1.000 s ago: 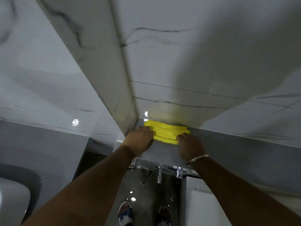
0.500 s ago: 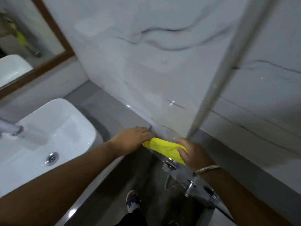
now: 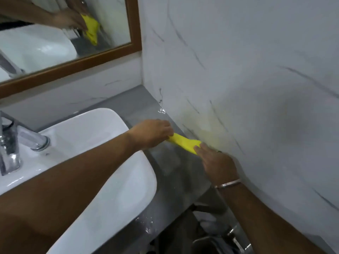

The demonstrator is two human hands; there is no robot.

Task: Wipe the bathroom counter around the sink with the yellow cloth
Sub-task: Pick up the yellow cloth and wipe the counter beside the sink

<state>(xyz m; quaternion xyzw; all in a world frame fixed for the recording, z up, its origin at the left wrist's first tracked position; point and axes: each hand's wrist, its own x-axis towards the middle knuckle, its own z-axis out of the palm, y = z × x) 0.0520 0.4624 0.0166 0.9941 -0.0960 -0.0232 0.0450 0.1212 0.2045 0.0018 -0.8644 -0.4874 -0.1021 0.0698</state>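
The yellow cloth (image 3: 184, 143) is stretched between both hands, just above the grey counter (image 3: 174, 173) to the right of the white sink (image 3: 102, 151), close to the marble side wall. My left hand (image 3: 152, 132) grips the cloth's left end. My right hand (image 3: 214, 162), with a bangle on the wrist, holds the right end with its fingers over the cloth. Whether the cloth touches the counter is unclear.
A chrome tap (image 3: 11, 143) stands at the sink's left. A wood-framed mirror (image 3: 73, 43) hangs on the back wall and reflects the hands and cloth. The marble side wall (image 3: 247, 79) bounds the counter on the right. Chrome fittings (image 3: 233, 237) show below the counter's front edge.
The view has swung left from the wall corner to the sink and counter. Both hands have carried the yellow cloth from the ledge by the fittings over to the counter beside the sink.
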